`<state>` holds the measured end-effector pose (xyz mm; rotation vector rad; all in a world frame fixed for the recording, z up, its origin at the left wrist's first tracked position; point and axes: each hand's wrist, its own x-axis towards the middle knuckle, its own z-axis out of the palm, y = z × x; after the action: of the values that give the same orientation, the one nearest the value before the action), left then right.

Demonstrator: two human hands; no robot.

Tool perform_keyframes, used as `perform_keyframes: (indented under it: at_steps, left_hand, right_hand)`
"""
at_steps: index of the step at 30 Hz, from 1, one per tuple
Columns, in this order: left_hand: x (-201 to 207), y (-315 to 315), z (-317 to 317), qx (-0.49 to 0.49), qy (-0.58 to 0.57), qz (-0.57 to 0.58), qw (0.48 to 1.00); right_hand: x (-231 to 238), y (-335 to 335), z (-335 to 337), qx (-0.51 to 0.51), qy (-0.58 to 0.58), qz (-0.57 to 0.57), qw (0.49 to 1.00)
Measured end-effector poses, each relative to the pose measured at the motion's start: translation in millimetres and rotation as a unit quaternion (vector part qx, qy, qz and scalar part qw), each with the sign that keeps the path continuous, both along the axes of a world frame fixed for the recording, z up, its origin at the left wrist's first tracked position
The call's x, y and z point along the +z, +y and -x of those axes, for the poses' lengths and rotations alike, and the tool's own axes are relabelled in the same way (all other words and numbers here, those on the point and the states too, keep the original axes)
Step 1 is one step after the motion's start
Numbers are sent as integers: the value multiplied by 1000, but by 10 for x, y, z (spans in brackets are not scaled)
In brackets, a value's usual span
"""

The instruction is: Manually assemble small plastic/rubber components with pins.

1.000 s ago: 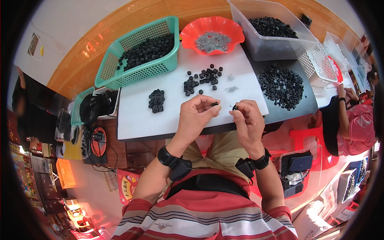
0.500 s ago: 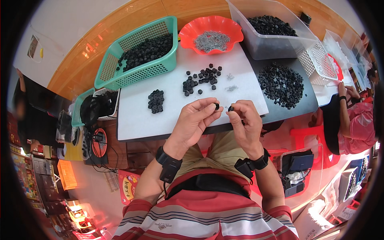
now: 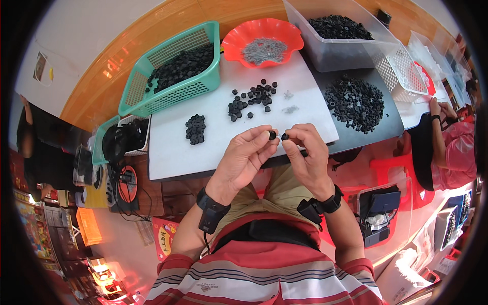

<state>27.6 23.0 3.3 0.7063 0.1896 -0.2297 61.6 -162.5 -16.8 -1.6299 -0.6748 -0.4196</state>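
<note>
My left hand pinches a small round black plastic part between thumb and fingertips. Close to its right, my right hand grips another small black part. The two pieces nearly meet above the front edge of the white board; whether they touch is too small to tell. Beyond my hands, loose black parts lie scattered on the board, and a tight cluster of black parts sits to the left. Two little heaps of clear small pieces rest right of the scattered ones.
Behind stand a green basket of black parts, a red scalloped bowl of grey pieces and a clear bin. A pile of black parts covers the dark mat at right. Another person sits far right; one more stands left.
My right hand has shifted slightly left, bringing its black part closer to the one in my left hand. The whole view has moved a little.
</note>
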Motion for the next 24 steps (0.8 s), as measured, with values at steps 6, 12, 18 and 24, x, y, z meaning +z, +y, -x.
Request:
perform_keyframes:
  at_steps: [6, 12, 18, 24]
  left_hand:
    - [14, -19, 3, 5, -2, -1, 1000]
    - [-16, -9, -2, -6, -9, 7, 1000]
    - [-31, -15, 0, -19, -12, -5, 1000]
    - [-16, -41, 27, -18, -12, -24, 999]
  right_hand:
    - [41, -7, -17, 8, -16, 3, 1000]
    - [36, 8, -30, 14, -17, 13, 1000]
    - [53, 3, -16, 20, -15, 40, 999]
    - [46, 1, -1, 14, -11, 57, 998]
